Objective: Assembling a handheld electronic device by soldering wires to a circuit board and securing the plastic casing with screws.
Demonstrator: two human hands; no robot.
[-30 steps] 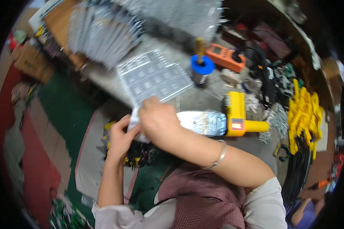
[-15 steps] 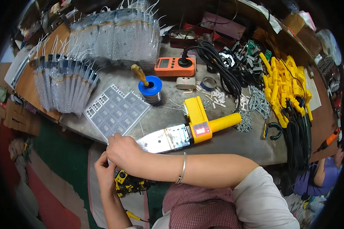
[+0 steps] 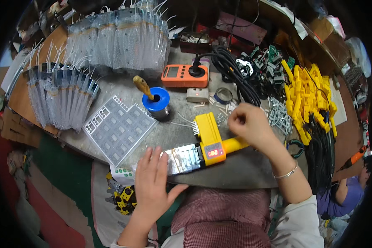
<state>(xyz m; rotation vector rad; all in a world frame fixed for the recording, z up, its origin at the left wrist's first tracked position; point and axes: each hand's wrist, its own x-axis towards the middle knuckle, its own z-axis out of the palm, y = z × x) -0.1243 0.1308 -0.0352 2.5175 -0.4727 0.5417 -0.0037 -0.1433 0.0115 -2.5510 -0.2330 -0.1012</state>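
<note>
A yellow electric tool (image 3: pixel 213 138) with a flat silvery metal plate (image 3: pixel 185 159) and a red-lit display lies across the bench. My left hand (image 3: pixel 153 182) is open over the left end of the plate, fingers stretched out and thumb apart, hiding that end. Above the tool's yellow handle (image 3: pixel 235 144) is my right hand (image 3: pixel 250 124), fingers curled together; whether something small is in them I cannot make out. A white sheet with green round stickers (image 3: pixel 123 173) hangs at the bench edge beside my left hand. Behind it lies a grey printed sheet of labels (image 3: pixel 120 130).
A blue solder spool (image 3: pixel 156 99) holds a wooden-handled tool. Behind stand an orange meter (image 3: pixel 185 75) and bubble-wrapped bundles (image 3: pixel 115 45). On the right are screws (image 3: pixel 280 118), yellow housings (image 3: pixel 306 97) and black cables (image 3: pixel 235 72). Yellow-black parts (image 3: pixel 124 198) lie below the bench edge.
My hands were together by the label sheet's lower corner and have parted. The right moved across to the tool's handle; the left spread over the plate. The green-stickered sheet has come into sight.
</note>
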